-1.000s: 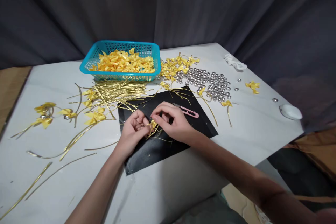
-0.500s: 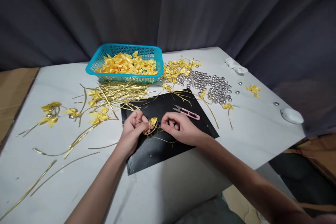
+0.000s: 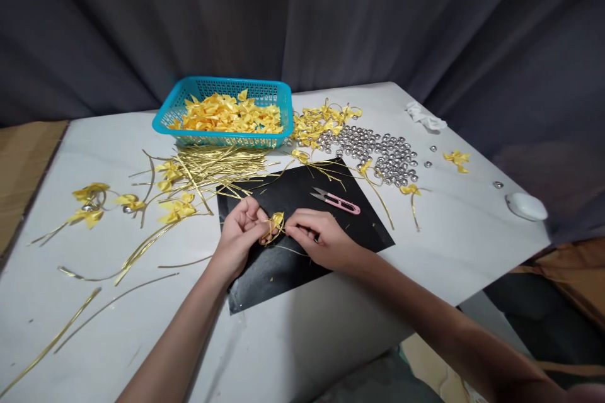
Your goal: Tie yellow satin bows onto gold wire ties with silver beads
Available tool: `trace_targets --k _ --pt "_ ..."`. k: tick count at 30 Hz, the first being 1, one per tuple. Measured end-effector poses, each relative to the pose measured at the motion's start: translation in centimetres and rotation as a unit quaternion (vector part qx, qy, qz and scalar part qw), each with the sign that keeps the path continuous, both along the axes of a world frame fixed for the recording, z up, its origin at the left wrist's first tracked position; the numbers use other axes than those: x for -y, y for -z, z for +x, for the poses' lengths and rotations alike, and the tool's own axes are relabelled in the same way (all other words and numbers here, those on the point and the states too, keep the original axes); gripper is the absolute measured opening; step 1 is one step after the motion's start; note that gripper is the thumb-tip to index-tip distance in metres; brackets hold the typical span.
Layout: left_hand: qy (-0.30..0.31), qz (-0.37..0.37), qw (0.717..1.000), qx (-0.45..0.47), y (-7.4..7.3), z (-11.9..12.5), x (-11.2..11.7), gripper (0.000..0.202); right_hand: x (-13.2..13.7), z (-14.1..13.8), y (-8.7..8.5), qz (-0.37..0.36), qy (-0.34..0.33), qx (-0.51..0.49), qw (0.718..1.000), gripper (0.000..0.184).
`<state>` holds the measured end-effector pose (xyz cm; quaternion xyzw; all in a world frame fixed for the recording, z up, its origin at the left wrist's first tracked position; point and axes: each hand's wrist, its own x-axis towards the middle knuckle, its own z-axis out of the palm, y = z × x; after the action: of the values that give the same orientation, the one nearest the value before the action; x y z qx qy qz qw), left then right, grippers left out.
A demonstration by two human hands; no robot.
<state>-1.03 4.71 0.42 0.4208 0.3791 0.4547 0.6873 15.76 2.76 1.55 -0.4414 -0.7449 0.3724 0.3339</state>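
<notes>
Over the black mat [image 3: 265,283], my left hand [image 3: 242,233] pinches a yellow ribbon bow [image 3: 276,220] with gold cord looped around it. My right hand [image 3: 321,236] is just to its right, thumb and fingertips pinched together on the gold cord [image 3: 284,230] beside the bow. A thin strand of cord trails below both hands on the mat. Pink thread snips [image 3: 336,201] lie behind my right hand, blades pointing left.
A blue basket [image 3: 222,135] of yellow bows stands at the back. Before it lies a pile of gold cords [image 3: 222,167]. Silver beads [image 3: 392,157] spread to the right, near a white mouse-like object [image 3: 526,207]. Finished-looking bows [image 3: 89,204] and loose cords lie left.
My right hand has shifted slightly left and down, its fingertips now closed at the cord next to the bow. My left hand stays nearly in place, still holding the bow.
</notes>
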Motion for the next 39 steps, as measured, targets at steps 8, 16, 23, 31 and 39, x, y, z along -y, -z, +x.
trace_targets --k 8,16,23,31,39 --pt "0.027 0.003 1.000 -0.016 0.0 0.0 0.2 0.032 -0.2 -0.1 -0.5 -0.031 0.010 0.011 0.999 0.019" --pt "0.046 0.013 0.998 -0.038 -0.2 0.3 0.2 0.032 -1.7 0.1 -2.1 -0.023 0.007 0.023 0.999 0.012" --pt "0.043 0.021 0.998 -0.050 -0.3 0.2 0.4 0.033 -2.2 -1.2 -2.2 0.011 -0.038 0.013 0.999 0.008" --pt "0.029 0.010 0.999 -0.016 0.0 0.0 0.2 0.032 -2.0 -2.1 -2.0 -0.167 0.055 -0.210 0.962 0.010" --pt "0.019 0.013 0.999 -0.025 0.0 0.2 0.2 0.033 -2.4 -2.0 -1.8 -0.123 0.015 -0.149 0.981 0.011"
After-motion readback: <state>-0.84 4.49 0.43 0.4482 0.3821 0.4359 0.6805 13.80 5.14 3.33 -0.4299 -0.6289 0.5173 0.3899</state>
